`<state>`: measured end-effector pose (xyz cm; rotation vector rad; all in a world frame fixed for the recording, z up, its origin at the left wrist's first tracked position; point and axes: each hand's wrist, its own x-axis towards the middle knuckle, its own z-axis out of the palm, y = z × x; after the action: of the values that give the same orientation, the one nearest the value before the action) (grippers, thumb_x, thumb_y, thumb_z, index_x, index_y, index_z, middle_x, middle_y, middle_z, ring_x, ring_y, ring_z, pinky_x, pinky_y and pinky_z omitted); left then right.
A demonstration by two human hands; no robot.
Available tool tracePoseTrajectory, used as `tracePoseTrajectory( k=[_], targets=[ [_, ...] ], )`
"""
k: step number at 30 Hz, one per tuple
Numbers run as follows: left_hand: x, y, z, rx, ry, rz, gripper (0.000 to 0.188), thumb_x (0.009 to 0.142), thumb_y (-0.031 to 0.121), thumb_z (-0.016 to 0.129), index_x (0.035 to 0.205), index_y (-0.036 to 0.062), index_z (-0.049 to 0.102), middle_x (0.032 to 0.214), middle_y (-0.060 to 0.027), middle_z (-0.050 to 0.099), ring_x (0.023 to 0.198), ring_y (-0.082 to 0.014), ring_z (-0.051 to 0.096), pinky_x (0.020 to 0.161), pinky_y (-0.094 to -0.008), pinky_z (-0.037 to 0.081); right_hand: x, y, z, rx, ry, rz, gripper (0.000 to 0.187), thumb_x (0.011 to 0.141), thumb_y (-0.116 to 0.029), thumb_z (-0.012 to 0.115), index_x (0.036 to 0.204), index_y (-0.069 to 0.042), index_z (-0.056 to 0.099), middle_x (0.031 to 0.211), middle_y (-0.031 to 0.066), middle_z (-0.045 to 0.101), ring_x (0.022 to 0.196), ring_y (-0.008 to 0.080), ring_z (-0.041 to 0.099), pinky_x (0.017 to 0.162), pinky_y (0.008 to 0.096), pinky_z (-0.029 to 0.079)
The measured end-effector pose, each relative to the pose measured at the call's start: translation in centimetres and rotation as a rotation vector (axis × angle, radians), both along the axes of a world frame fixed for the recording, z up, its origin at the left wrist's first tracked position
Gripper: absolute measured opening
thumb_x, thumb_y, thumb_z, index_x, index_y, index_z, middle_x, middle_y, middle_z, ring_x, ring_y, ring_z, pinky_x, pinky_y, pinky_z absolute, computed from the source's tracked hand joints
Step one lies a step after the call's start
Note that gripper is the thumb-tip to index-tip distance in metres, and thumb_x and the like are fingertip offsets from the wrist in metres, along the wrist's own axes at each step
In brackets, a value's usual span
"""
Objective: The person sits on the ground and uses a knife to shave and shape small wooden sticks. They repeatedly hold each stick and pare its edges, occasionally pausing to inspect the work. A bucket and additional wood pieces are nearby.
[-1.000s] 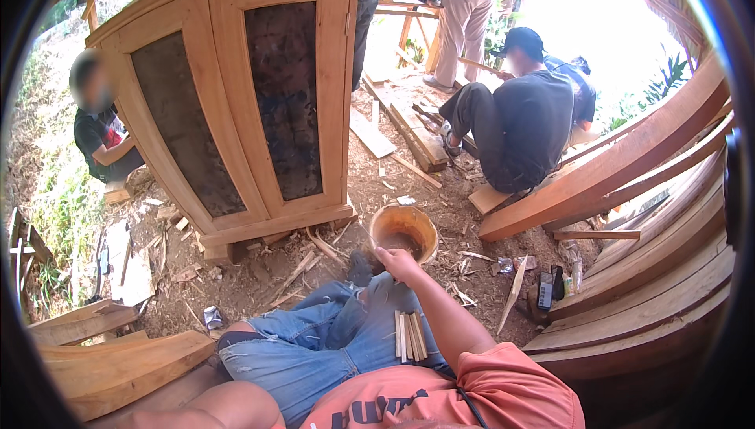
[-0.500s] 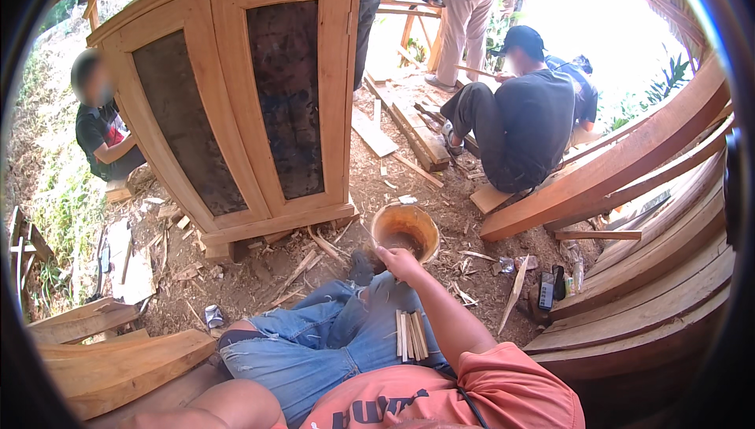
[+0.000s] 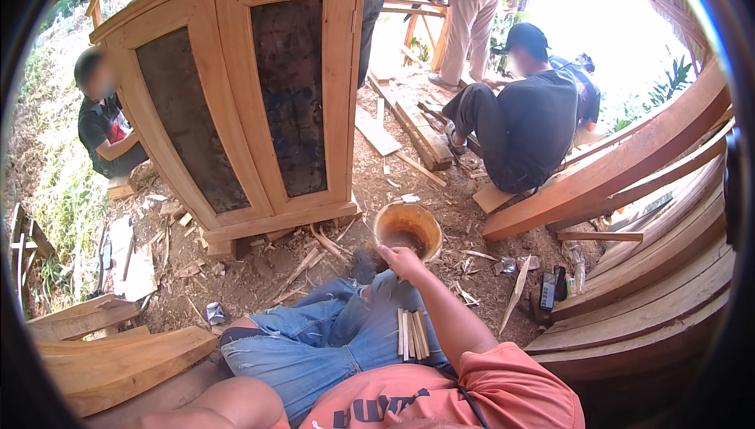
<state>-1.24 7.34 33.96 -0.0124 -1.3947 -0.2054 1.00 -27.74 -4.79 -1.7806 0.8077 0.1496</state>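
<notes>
My right hand [image 3: 399, 261] reaches forward beside the bucket's near rim, its fingers closed in a pinch. A thin, pale, stick-like thing [image 3: 370, 231] seems to stick out from the fingertips, but it is too faint to make out well. The yellowish bucket [image 3: 429, 224] stands on the ground with a little brownish stuff at its bottom. Several short, slim wooden strips [image 3: 412, 335] lie side by side on my jeans [image 3: 330, 354]. Only part of my left arm [image 3: 236, 404] shows at the lower left; my left hand is out of the picture.
A tall wooden cabinet [image 3: 341, 114] with dark door panels stands ahead left, a person [image 3: 106, 142] crouching beside it. Another person [image 3: 531, 122] sits ahead right. Curved timbers [image 3: 605, 177] fill the right; planks [image 3: 126, 366] lie at left. A can [image 3: 214, 313] stands among wood shavings.
The view has shifted slightly, so the surroundings sit a little to the right. My right hand keeps nearly the same pose by the bucket. The strips still lie on my jeans.
</notes>
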Motion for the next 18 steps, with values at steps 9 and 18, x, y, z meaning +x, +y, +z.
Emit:
tracePoseTrajectory(
  k=[9, 18],
  targets=[
    [-0.4, 0.5, 0.0, 0.047, 0.026, 0.024, 0.041, 0.095, -0.003, 0.053, 0.065, 0.0242, 0.049, 0.058, 0.0136, 0.037, 0.045, 0.0029, 0.031, 0.048, -0.0226, 0.014, -0.1, 0.1, 0.4, 0.004, -0.006, -0.012, 0.060, 0.106, -0.060, 0.058, 0.101, -0.002, 0.073, 0.074, 0.0009, 0.057, 0.060, 0.0138, 0.054, 0.051, 0.0332, 0.045],
    [-0.1, 0.4, 0.0, 0.046, 0.005, -0.017, 0.036, 0.096, -0.002, 0.054, 0.069, 0.0220, 0.057, 0.058, 0.0128, 0.039, 0.045, 0.0024, 0.032, 0.048, -0.0227, 0.015, -0.2, -0.3, 0.1, 0.005, 0.011, -0.014, 0.061, 0.106, -0.061, 0.059, 0.104, -0.002, 0.074, 0.074, 0.0002, 0.057, 0.060, 0.0134, 0.054, 0.052, 0.0327, 0.046]
  ],
)
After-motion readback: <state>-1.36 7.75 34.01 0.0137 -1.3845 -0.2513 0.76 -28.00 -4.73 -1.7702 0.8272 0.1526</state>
